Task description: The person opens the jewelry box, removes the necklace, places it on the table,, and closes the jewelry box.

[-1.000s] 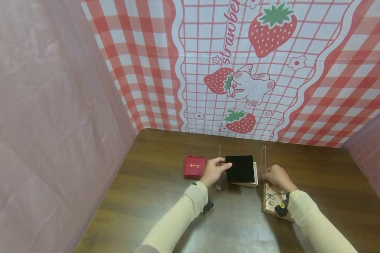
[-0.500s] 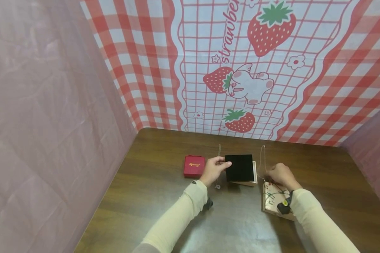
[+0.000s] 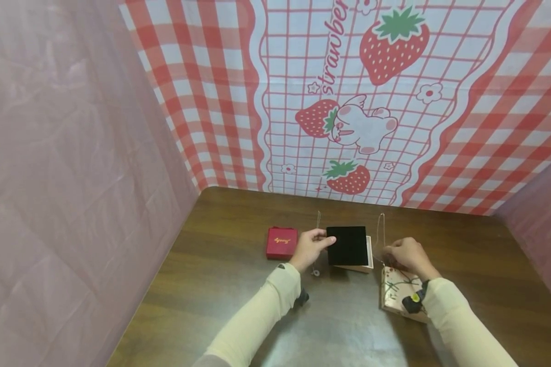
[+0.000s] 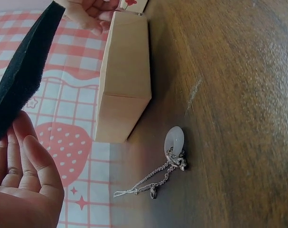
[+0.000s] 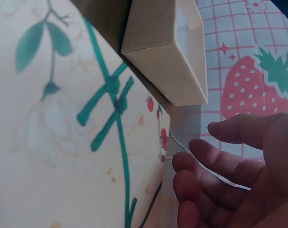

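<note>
My left hand (image 3: pixel 308 248) pinches a thin black square pad (image 3: pixel 347 245) by its left edge, thumb on top. Tilted, the pad hangs over an uncovered pale box (image 4: pixel 127 61) and hides most of its inside. A silver necklace with a white ring pendant (image 4: pixel 174 139) lies beneath the left wrist. Beside a second chain necklace (image 3: pixel 384 229), my right hand (image 3: pixel 408 256) hovers with loosely bent fingers; in the right wrist view thumb and forefinger are apart, and the chain runs behind the fingers. Below that hand rests a floral-printed lid (image 3: pixel 395 290).
A small red box (image 3: pixel 282 242) with gold lettering sits left of the left hand. All of this stands on a brown wooden table (image 3: pixel 202 285). Behind its far edge hangs a strawberry-print cloth (image 3: pixel 344 127), with a pinkish curtain (image 3: pixel 73 178) on the left.
My right hand has shifted slightly right, away from the chain and the lid's left edge. The left hand and the black pad have stayed in place.
</note>
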Demonstrator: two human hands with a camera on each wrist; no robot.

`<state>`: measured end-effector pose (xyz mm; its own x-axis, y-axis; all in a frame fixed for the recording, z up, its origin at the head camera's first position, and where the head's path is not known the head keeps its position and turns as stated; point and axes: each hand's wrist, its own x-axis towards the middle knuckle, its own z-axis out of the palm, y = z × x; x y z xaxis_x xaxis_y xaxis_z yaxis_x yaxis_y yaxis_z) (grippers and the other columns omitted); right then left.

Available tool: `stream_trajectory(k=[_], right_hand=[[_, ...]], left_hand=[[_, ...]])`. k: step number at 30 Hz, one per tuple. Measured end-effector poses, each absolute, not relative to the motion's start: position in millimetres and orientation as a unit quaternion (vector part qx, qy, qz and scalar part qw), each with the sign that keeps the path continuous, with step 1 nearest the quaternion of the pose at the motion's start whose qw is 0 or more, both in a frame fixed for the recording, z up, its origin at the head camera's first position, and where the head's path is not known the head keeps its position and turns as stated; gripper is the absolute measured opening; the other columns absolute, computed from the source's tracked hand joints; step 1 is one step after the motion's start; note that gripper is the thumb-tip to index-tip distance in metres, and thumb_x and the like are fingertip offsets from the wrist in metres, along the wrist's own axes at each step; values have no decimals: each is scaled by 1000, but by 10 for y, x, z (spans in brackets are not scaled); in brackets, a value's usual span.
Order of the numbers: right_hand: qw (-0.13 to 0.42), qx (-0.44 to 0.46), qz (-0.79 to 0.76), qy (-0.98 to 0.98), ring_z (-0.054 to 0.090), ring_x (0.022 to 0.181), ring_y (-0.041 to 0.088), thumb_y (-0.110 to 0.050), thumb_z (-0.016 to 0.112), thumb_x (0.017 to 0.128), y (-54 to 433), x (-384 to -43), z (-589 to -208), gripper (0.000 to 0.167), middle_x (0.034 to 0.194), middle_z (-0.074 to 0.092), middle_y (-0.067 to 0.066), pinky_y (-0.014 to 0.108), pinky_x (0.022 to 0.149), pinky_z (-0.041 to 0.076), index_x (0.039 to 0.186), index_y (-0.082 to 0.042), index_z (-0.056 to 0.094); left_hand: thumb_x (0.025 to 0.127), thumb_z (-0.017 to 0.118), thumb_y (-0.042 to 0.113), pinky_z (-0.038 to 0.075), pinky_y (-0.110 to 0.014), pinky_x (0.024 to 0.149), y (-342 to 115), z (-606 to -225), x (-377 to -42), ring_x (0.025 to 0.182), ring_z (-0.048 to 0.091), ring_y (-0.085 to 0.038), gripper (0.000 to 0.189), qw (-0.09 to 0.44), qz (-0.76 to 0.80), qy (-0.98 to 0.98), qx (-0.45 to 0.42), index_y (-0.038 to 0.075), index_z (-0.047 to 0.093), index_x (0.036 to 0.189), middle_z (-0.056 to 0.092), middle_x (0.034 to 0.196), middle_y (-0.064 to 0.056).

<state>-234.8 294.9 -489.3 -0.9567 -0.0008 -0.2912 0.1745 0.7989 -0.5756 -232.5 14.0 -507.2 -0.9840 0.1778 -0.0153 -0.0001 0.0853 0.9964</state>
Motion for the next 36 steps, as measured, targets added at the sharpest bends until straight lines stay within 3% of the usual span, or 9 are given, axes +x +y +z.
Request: stream_trajectory(k=[5, 9, 16, 21, 31, 36], right_hand=[[125, 51, -310, 941, 56, 70, 20, -23, 57, 94, 2972, -2336, -4833, 34, 73, 66, 7, 29, 58, 43, 95, 8, 71], [106, 59, -311, 943, 57, 74, 21, -25, 57, 94, 2967, -2320, -4776, 37, 79, 68, 12, 28, 60, 43, 100, 9, 69], [80, 72, -323, 940, 53, 67, 17, -25, 54, 96, 2942, -2311, -4712, 37, 72, 66, 11, 28, 58, 40, 97, 9, 68], [53, 62, -318, 945, 53, 69, 17, -27, 54, 96, 2912, -2326, -4685, 37, 76, 67, 12, 28, 60, 40, 95, 7, 69], [24, 17, -349, 937, 51, 64, 13, -27, 55, 98, 2838, -2365, -4621, 36, 70, 63, 6, 26, 54, 41, 97, 6, 68], [7, -20, -346, 938, 50, 67, 12, -26, 57, 97, 2794, -2365, -4621, 32, 75, 63, 6, 26, 57, 42, 100, 4, 68]], left_hand=[[88, 72, 22, 57, -26, 74, 140, -5077, -2324, 76, 67, -11, 38, 65, 671, 736, 60, -4, 66, 114, 72, 102, -18], [88, 72, 22, 57, -26, 74, 133, -5076, -2321, 77, 67, -12, 37, 64, 670, 737, 63, -4, 66, 113, 72, 101, -18], [88, 72, 22, 57, -26, 73, 135, -5075, -2329, 75, 66, -10, 36, 65, 668, 739, 62, -4, 67, 113, 73, 101, -18], [88, 72, 21, 58, -31, 75, 137, -5061, -2324, 75, 66, -12, 34, 62, 671, 737, 56, -4, 67, 111, 73, 100, -18], [88, 73, 21, 57, -25, 72, 137, -5070, -2341, 74, 66, -10, 34, 62, 672, 735, 55, -4, 67, 110, 73, 100, -18], [88, 72, 23, 57, -24, 73, 131, -5073, -2343, 75, 67, -10, 36, 65, 664, 742, 59, -4, 67, 112, 73, 102, -18]])
